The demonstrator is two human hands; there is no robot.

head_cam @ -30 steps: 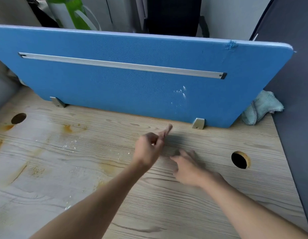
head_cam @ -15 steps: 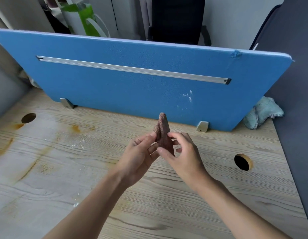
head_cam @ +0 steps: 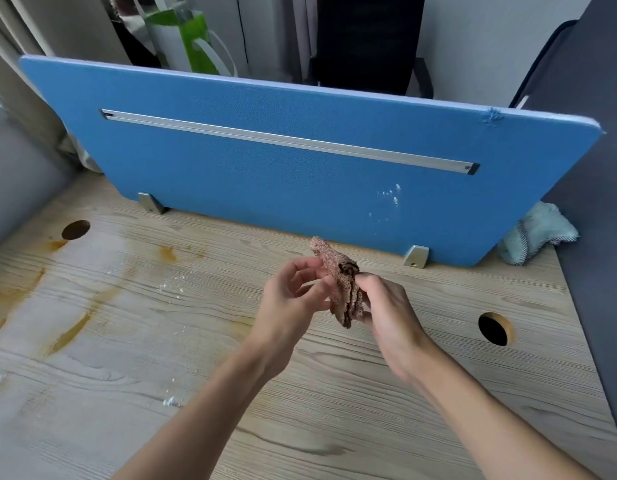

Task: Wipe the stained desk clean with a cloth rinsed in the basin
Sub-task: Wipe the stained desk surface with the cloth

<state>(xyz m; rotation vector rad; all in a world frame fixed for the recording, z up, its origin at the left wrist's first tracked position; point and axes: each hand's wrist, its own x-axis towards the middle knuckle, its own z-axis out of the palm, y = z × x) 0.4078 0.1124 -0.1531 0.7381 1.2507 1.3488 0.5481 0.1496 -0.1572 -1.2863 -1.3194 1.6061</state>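
Left hand [head_cam: 293, 301] and right hand [head_cam: 388, 308] pinch the cloth [head_cam: 341, 284], long axis upright.

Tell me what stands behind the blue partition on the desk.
Above the blue partition show a green bag and a dark chair. Their lower parts are hidden by it.

The pale wood-grain tabletop [head_cam: 334, 410] is streaked with orange-brown stains [head_cam: 68, 332] on its left half, with white crumbs [head_cam: 172, 287] scattered among them. A round cable hole [head_cam: 75, 229] sits near each side. A blue divider [head_cam: 265, 174] stands along the back, and a pale green rag [head_cam: 535, 239] lies bunched at its right end.
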